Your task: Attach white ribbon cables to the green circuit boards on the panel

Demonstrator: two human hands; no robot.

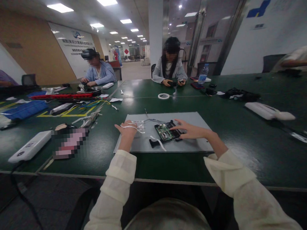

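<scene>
A grey metal panel [145, 147] lies on the green table. On its middle rests a black device with an exposed green circuit board [164, 132]. My right hand [188, 129] is at the device's right side, fingers spread, the fingertips touching or just over it. My left hand [128, 129] is over the panel's left part with thumb and fingers apart, and a thin white strip [139, 129] runs across the fingers; whether it is gripped is unclear. A small black part [154, 143] and another white strip [161, 145] lie in front of the device.
White handheld units lie left [32, 145] and right [267, 111]. A blurred pink object [72, 143], loose wires and a blue tray [27, 110] are left. A tape roll [163, 96] and water bottle [202, 74] stand farther back. Several people sit around the table.
</scene>
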